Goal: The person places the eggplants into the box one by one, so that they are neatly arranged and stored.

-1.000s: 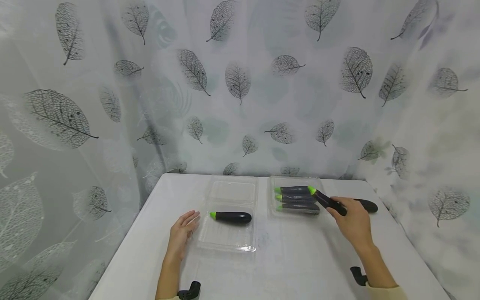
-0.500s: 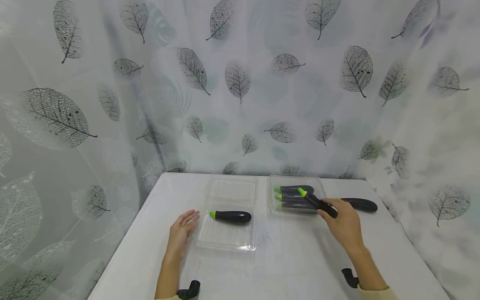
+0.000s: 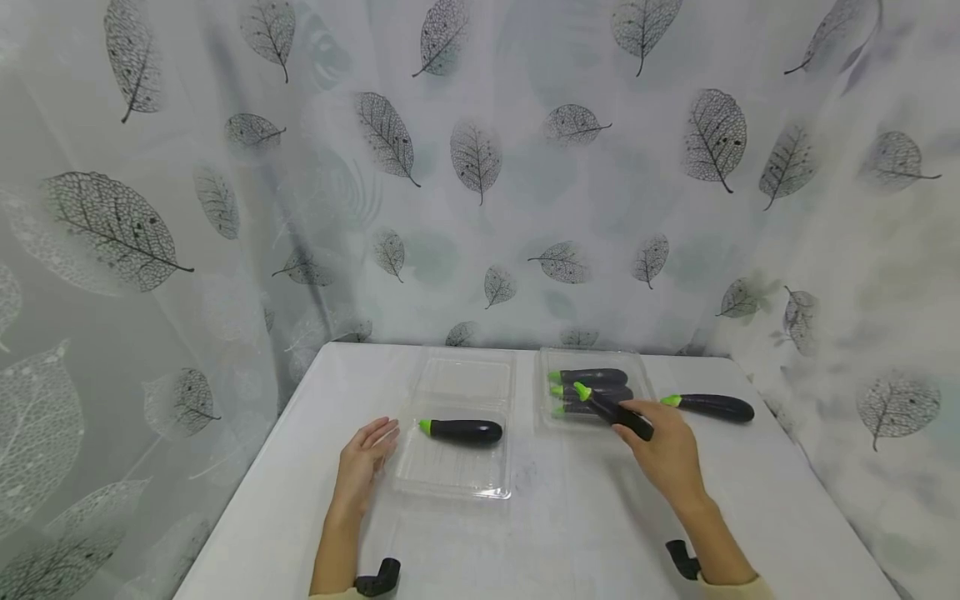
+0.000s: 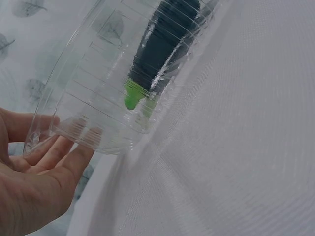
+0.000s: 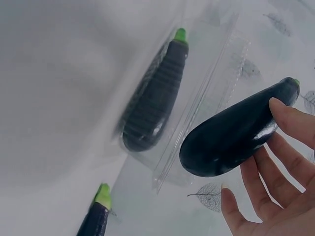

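Observation:
My right hand [image 3: 667,446] pinches a dark eggplant [image 3: 618,412] with a green stem, holding it slanted over the near right part of a clear plastic container [image 3: 647,383]. Several eggplants [image 3: 592,377] lie side by side in that container. In the right wrist view the thumb and fingers grip the held eggplant [image 5: 241,128] near its stem end. My left hand [image 3: 363,462] rests against the left side of another clear container [image 3: 450,483], its fingers loosely extended. One eggplant [image 3: 465,432] lies in it, also visible through the plastic in the left wrist view [image 4: 165,44].
Another eggplant [image 3: 712,407] lies on the white table [image 3: 570,542], right of the right container. An attached clear lid [image 3: 465,379] lies behind the left container's near half. A leaf-print curtain [image 3: 480,167] hangs behind and along both sides.
My right hand has moved left with the held eggplant, bringing it over the right container. The eggplant on the table at right is now fully uncovered. The left hand stays in place.

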A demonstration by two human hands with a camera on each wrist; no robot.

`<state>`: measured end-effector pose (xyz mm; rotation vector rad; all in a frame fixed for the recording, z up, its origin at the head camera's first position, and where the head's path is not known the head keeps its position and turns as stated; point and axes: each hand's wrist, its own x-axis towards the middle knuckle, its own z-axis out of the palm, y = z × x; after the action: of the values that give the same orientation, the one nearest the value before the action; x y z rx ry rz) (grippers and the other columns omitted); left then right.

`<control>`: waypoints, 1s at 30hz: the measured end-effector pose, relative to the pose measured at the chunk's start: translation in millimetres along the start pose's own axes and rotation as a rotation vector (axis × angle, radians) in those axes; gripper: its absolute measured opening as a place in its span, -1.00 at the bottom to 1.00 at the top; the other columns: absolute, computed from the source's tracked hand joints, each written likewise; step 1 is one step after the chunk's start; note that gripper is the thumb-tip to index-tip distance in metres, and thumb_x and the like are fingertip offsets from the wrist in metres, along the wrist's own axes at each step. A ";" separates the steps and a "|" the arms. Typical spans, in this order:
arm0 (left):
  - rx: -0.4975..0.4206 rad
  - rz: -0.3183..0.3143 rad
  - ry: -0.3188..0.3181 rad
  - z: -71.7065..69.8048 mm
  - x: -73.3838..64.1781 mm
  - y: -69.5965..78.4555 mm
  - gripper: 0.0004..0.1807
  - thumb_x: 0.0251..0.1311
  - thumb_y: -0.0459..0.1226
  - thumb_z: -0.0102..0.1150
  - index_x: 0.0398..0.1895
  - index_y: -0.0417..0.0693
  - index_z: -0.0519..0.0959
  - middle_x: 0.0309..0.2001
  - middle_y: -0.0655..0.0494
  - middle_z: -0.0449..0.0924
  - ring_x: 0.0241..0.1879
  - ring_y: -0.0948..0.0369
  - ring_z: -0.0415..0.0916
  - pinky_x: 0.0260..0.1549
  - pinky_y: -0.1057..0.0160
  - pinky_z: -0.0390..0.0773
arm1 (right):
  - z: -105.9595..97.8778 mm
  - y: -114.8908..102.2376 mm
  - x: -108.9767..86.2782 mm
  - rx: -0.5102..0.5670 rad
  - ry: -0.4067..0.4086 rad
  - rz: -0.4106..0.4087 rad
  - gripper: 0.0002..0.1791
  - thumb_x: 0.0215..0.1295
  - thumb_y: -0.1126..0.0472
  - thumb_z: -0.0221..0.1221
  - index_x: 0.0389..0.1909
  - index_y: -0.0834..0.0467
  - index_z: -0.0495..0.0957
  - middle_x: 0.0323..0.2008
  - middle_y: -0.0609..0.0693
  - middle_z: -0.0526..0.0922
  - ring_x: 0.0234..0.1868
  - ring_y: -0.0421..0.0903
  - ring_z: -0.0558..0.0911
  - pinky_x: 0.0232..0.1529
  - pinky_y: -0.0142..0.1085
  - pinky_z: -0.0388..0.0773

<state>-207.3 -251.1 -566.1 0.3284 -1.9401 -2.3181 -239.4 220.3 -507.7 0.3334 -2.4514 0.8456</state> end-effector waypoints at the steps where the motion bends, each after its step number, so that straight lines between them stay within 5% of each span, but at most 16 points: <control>1: 0.001 0.001 0.000 -0.1 0.0 0.4 -0.49 0.54 -0.42 -0.03 0.51 -0.25 0.29 0.46 -0.17 0.42 0.46 -0.01 0.38 0.26 0.41 0.54 | 1.5 -1.5 -0.1 -0.001 -0.004 -0.004 -0.54 0.13 0.27 0.54 0.08 0.22 0.71 0.06 0.28 0.71 0.16 0.33 0.60 0.16 0.32 0.52; 30: 0.008 -0.010 0.009 0.0 1.7 -0.1 -0.50 0.52 -0.44 -0.02 0.49 -0.24 0.31 0.44 -0.16 0.43 0.45 0.00 0.40 0.28 0.37 0.54 | 31.9 -40.0 2.1 0.012 -0.099 -0.017 -0.54 0.15 0.15 0.54 0.08 0.16 0.73 0.04 0.15 0.74 0.13 0.21 0.64 0.14 0.19 0.61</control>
<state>-209.0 -251.5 -566.4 0.3497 -1.9491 -2.3116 -238.4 169.0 -507.9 0.4093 -2.5312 0.8554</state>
